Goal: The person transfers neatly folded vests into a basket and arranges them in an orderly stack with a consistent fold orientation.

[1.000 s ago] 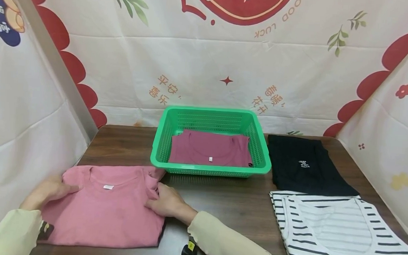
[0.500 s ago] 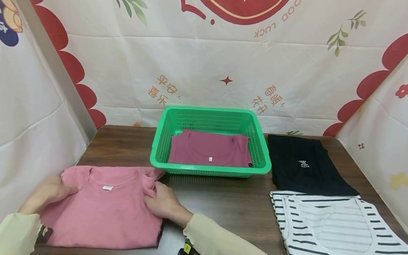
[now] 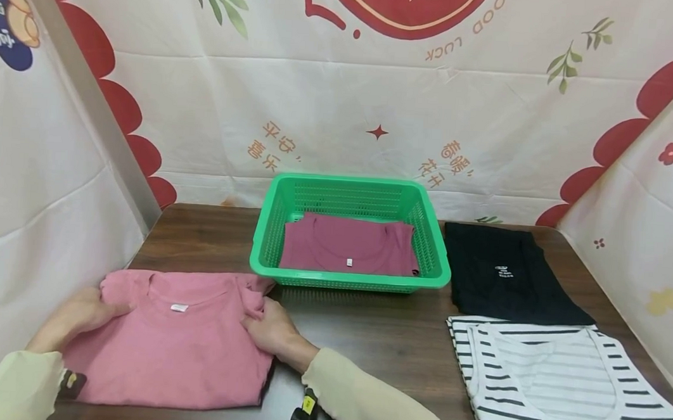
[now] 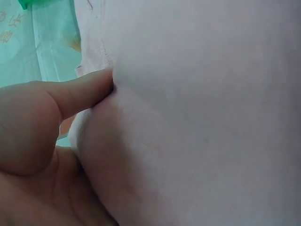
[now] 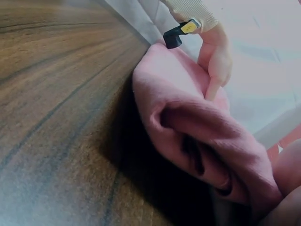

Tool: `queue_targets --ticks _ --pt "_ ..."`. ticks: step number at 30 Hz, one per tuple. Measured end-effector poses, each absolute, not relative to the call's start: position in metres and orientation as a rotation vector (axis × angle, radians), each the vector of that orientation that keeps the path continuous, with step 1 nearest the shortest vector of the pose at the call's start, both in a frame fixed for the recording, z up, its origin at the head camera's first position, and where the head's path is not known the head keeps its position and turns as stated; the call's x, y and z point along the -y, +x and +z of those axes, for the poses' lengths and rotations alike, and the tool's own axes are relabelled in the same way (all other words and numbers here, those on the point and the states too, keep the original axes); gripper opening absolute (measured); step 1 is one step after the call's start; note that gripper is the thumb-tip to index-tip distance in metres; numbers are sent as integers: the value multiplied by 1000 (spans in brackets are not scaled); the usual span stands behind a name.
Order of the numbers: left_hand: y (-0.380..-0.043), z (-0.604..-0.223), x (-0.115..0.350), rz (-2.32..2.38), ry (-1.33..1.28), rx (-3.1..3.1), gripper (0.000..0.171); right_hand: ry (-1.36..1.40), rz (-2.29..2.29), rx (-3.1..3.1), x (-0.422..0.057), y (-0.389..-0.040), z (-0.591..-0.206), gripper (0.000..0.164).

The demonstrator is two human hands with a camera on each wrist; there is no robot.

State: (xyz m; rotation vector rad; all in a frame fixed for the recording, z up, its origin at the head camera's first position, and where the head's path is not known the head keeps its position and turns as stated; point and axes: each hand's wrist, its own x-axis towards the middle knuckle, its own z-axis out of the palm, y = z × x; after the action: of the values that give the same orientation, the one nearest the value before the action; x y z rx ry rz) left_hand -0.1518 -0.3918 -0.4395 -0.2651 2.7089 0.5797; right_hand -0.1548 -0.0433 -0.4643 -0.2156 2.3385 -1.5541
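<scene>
A folded pink T-shirt (image 3: 169, 360) lies at the left of the table, its neckline and white label facing up. My left hand (image 3: 82, 314) grips its left edge near the shoulder. In the left wrist view the thumb (image 4: 87, 92) presses on top of the pale-looking cloth while the other fingers go underneath, hidden. On the opposite side, my right hand (image 3: 275, 334) pinches the bunched right shoulder edge. The right wrist view shows the shirt's side (image 5: 197, 127) with its rolled layers, a little dark gap under it, and part of the right hand's fingers (image 5: 287, 188).
Behind stands a green basket (image 3: 350, 278) with a folded mauve garment (image 3: 346, 242) inside. At the right lie a folded black garment (image 3: 493, 275) and a striped white top (image 3: 562, 374). Printed cloth (image 3: 348, 96) hangs round the dark wooden table (image 3: 364, 338).
Both hands keep their hold on the T-shirt, which stays in nearly the same place. Only the head view has shifted slightly.
</scene>
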Motion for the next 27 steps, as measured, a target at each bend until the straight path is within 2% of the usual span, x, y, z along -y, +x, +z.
queue_targets --ticks 3,6,16,27 --pt "-150 -438 394 601 -248 -2712 83 -226 -1547 -2359 44 -154 -463 13" --pt "-149 -433 394 635 -243 -2690 82 -253 -1530 -2391 43 -152 -462 18" --pt "-146 -421 391 685 -214 -2655 90 -415 -1444 -2529 44 -143 -455 12" --pt "-140 -405 381 753 -214 -2620 84 -543 -1500 -2542 44 -135 -441 16"
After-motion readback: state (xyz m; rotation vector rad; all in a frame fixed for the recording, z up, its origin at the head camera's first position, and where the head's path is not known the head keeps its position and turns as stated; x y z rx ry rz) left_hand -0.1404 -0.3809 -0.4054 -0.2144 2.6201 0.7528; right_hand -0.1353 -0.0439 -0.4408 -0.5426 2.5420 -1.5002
